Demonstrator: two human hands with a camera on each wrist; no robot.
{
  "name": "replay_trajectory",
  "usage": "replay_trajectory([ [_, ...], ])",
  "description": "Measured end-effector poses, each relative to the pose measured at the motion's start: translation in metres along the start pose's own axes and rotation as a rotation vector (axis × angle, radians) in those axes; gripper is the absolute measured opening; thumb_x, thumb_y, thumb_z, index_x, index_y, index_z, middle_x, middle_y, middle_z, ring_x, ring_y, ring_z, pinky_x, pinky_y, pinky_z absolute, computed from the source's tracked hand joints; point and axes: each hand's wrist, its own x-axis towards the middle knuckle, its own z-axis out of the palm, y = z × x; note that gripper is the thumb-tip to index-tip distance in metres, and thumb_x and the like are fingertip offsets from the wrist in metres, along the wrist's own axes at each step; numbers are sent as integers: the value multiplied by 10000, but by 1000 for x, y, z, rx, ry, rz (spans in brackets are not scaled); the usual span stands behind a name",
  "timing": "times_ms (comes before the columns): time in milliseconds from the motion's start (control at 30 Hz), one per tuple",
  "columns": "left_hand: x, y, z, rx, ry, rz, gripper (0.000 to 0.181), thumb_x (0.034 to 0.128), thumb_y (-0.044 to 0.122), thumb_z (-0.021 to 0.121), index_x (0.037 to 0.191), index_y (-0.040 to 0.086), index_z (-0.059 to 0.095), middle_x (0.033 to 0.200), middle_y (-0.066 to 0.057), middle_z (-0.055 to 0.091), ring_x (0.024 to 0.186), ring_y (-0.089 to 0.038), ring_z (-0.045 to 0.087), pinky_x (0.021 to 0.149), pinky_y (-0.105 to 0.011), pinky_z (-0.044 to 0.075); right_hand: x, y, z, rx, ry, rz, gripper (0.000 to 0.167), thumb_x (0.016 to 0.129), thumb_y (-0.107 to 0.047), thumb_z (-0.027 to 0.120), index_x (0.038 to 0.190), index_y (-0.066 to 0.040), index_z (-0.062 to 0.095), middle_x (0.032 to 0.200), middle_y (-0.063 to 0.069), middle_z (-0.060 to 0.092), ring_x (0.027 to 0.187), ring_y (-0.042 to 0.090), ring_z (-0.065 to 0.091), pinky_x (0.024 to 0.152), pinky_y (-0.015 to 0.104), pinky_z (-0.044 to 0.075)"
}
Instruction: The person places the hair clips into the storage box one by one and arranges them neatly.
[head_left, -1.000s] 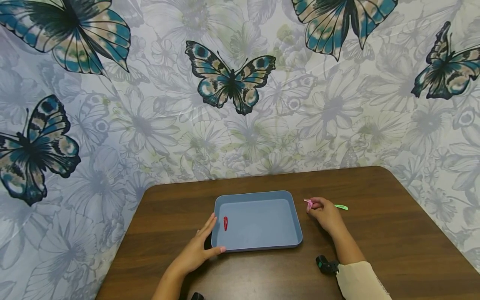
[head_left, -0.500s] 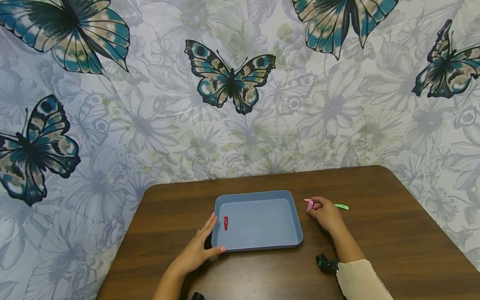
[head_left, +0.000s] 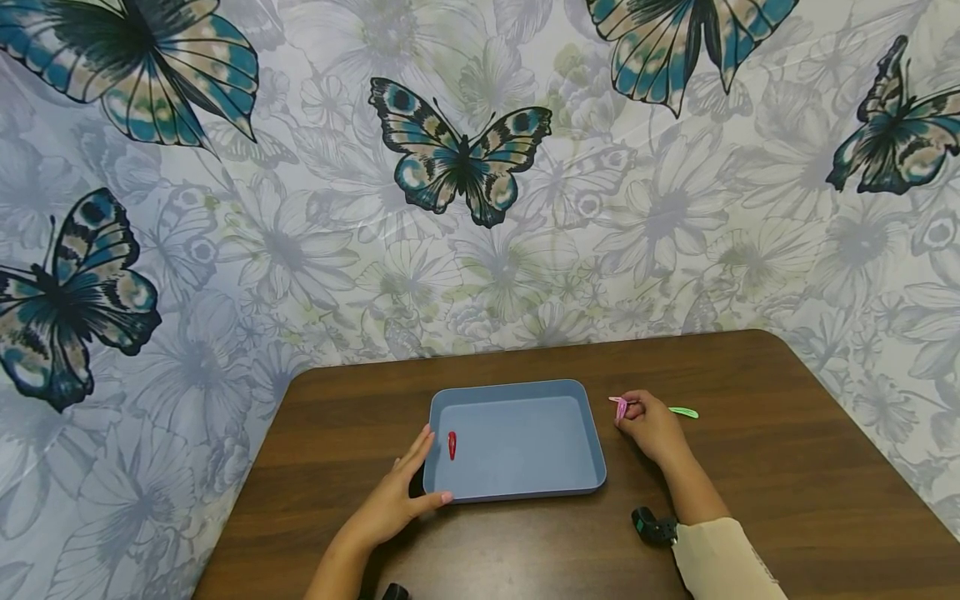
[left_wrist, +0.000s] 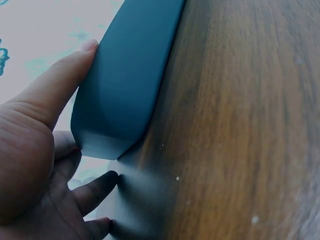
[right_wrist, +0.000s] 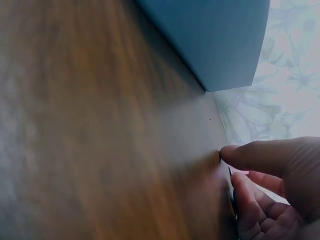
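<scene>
A blue-grey tray lies on the table, with a red hair clip near its left side. My left hand touches the tray's front-left corner, fingers stretched along the left side and thumb at the front rim. In the left wrist view the thumb lies against the tray wall. Right of the tray, my right hand pinches a pink hair clip low over the table. In the right wrist view the fingers mostly hide that clip. A green hair clip shows partly behind the right hand.
The brown wooden table has rounded far corners and meets a wall covering printed with butterflies and flowers. A black wrist device sits at the right sleeve.
Both hands stay nearly still, the right one still pinching the pink hair clip. The tray and the other clips keep their places; the view shifts very slightly.
</scene>
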Motion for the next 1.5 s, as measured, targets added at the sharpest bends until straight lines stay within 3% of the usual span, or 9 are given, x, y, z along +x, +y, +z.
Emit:
replay_trajectory([
  [333, 1, 0, 0, -2, 1, -3, 1005, 872, 479, 762, 1639, 260, 149, 1721, 113, 9, 1586, -308, 70, 1233, -675, -20, 1, 2, 1, 21, 3, -6, 402, 900, -104, 727, 1260, -13, 573, 1132, 183, 670, 930, 252, 611, 757, 301, 464],
  [700, 2, -2, 1, -3, -8, -12, 1014, 872, 489, 757, 1640, 259, 136, 1715, 139, -4, 1588, -293, 71, 1245, -656, -18, 0, 0, 3, 12, 34, -8, 283, 956, -111, 658, 1229, -83, 586, 1069, 120, 693, 857, 182, 595, 707, 272, 446],
  [1000, 2, -2, 1, -9, -13, -16, 1003, 879, 467, 759, 1638, 286, 129, 1713, 152, -14, 1588, -306, 51, 1232, -676, -27, -1, -1, 2, 51, 65, -5, 166, 991, -92, 575, 1150, -61, 611, 1054, 134, 701, 900, 214, 610, 746, 284, 456],
  [1500, 1, -1, 1, -2, -2, -10, 1012, 868, 493, 760, 1638, 270, 143, 1718, 121, 8, 1588, -305, 80, 1234, -676, -17, -1, -7, -1, 111, 87, -12, 219, 997, -233, 635, 1092, -47, 701, 1004, 108, 721, 844, 123, 582, 747, 246, 465],
])
